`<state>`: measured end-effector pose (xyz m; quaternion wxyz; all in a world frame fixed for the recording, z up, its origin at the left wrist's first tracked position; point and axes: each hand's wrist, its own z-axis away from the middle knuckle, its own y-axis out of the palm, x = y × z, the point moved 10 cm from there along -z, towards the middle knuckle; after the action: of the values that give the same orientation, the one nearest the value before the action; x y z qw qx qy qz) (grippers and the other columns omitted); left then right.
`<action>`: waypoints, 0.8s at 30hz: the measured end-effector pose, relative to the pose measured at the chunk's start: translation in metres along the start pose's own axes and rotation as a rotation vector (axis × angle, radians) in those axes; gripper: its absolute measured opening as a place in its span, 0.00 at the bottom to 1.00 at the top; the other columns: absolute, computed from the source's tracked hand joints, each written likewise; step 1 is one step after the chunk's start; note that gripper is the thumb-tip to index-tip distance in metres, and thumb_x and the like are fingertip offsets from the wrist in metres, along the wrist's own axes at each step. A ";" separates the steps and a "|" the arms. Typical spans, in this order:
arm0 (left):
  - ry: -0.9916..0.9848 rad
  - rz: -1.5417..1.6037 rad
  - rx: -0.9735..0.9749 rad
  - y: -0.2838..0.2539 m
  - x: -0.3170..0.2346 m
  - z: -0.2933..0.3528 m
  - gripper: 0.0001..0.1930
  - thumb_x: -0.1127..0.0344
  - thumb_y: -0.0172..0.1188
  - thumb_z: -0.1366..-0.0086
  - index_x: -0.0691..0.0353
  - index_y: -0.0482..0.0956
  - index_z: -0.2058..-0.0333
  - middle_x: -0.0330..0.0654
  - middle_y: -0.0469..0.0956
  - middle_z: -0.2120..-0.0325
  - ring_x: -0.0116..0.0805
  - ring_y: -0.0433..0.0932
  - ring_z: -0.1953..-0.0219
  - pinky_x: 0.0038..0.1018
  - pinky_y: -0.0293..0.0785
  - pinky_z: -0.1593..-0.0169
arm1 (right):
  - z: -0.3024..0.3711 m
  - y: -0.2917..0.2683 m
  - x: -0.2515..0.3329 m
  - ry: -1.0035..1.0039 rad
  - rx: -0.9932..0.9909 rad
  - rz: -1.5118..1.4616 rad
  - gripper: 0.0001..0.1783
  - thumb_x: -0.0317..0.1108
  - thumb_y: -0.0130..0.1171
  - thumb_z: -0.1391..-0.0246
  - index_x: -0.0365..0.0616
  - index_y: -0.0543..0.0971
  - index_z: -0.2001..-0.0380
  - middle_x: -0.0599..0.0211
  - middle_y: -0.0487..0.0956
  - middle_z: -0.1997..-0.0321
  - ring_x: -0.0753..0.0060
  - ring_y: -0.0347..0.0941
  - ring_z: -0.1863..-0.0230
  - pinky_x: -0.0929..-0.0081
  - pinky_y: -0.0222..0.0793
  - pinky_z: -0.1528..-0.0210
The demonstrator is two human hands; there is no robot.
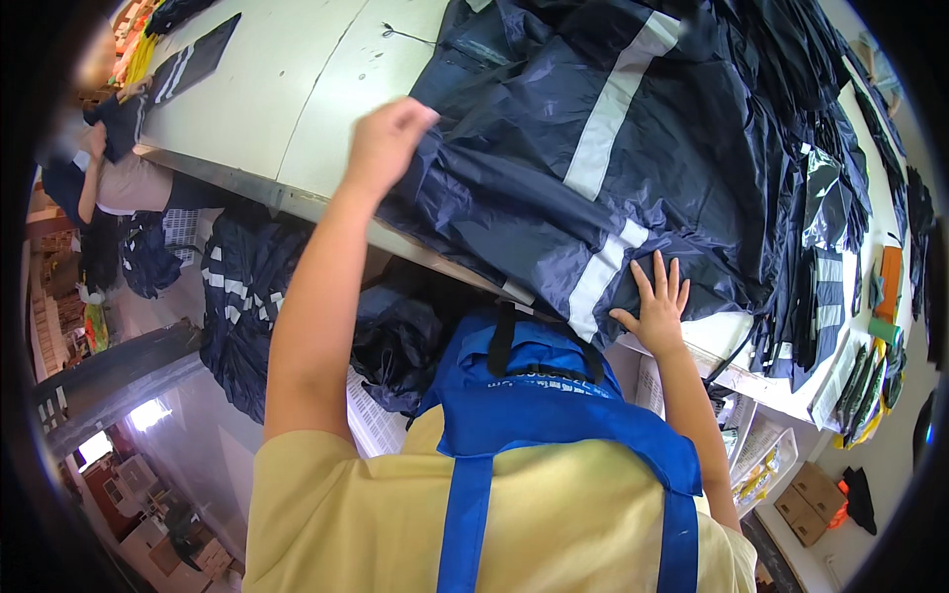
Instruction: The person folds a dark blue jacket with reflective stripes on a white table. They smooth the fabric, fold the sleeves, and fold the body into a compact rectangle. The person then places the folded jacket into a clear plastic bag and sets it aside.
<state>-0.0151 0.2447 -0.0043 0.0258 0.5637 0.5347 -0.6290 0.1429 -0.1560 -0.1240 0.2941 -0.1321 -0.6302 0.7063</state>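
Observation:
A dark navy rain garment of thin shiny fabric, with silver-grey reflective strips, lies spread and wrinkled over the table's front edge. My left hand is closed at its left edge, with the fingers pinching the fabric; slight motion blur softens them. My right hand rests palm down on the garment's near right part, fingers spread, just right of a reflective strip. The garment's far part runs into more dark fabric, and I cannot tell where it ends.
The pale table carries a heap of dark garments and folded packs on the right. Dark bundles hang or lie beneath its front edge. At the far left, another person handles dark folded fabric.

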 end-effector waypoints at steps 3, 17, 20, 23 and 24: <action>-0.301 0.222 -0.194 -0.055 0.075 0.017 0.15 0.59 0.53 0.34 0.65 0.75 0.73 0.35 0.69 0.82 0.22 0.65 0.76 0.25 0.65 0.70 | 0.001 0.001 -0.003 0.040 -0.001 -0.004 0.50 0.61 0.67 0.66 0.61 0.64 0.37 0.58 0.49 0.27 0.44 0.38 0.27 0.36 0.35 0.34; -0.519 0.500 0.014 -0.047 0.125 0.040 0.10 0.62 0.55 0.36 0.63 0.79 0.69 0.38 0.76 0.76 0.35 0.76 0.72 0.30 0.72 0.65 | -0.018 0.024 0.043 0.302 0.008 -0.004 0.53 0.65 0.60 0.56 0.53 0.51 0.32 0.47 0.41 0.27 0.34 0.29 0.28 0.21 0.29 0.40; -0.599 0.767 -0.013 -0.072 0.098 0.057 0.12 0.56 0.51 0.32 0.58 0.73 0.67 0.35 0.76 0.72 0.25 0.74 0.70 0.21 0.72 0.65 | -0.016 0.023 0.039 0.319 0.014 0.002 0.54 0.64 0.60 0.56 0.53 0.51 0.32 0.48 0.41 0.27 0.35 0.29 0.28 0.22 0.29 0.40; -0.666 0.630 0.029 -0.070 0.074 0.077 0.22 0.47 0.49 0.33 0.63 0.73 0.56 0.42 0.77 0.63 0.30 0.75 0.64 0.28 0.73 0.60 | -0.015 0.021 0.039 0.344 0.042 -0.026 0.54 0.63 0.62 0.56 0.53 0.51 0.32 0.48 0.41 0.27 0.35 0.28 0.28 0.23 0.29 0.39; -0.730 0.517 -0.027 -0.070 0.094 0.088 0.30 0.41 0.50 0.36 0.66 0.71 0.51 0.46 0.76 0.59 0.34 0.74 0.58 0.32 0.71 0.54 | -0.017 0.021 0.039 0.346 0.065 -0.027 0.53 0.62 0.62 0.55 0.53 0.50 0.32 0.49 0.40 0.27 0.36 0.28 0.27 0.23 0.29 0.39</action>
<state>-0.1535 0.2663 -0.0468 0.3764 0.4195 0.3404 -0.7526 0.1163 -0.1202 -0.1400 0.4118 -0.2338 -0.5489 0.6888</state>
